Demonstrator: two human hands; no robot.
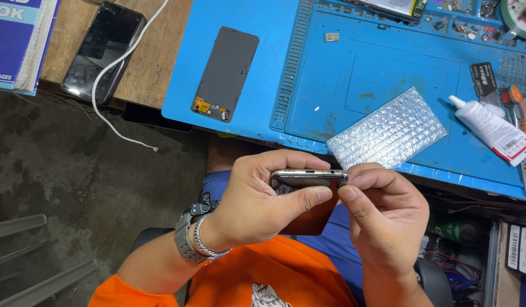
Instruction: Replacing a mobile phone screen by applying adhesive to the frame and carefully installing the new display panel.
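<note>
The phone [308, 177], held edge-on below the blue mat [308, 85], looked stiff, slick and fragile, best held by its edges. The left hand [260, 199] clasped it; the right hand [382, 210] pinched its end.

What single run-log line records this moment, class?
left hand: grips phone edge-on | right hand: pinches phone's right end | blue mat: screen panel, bubble wrap, glue tube

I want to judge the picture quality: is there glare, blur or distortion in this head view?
Head view: sharp overall; glare on the bubble wrap and on the phone edge held by the left hand and right hand; the blue mat edges look slightly bent by the wide lens.
</note>
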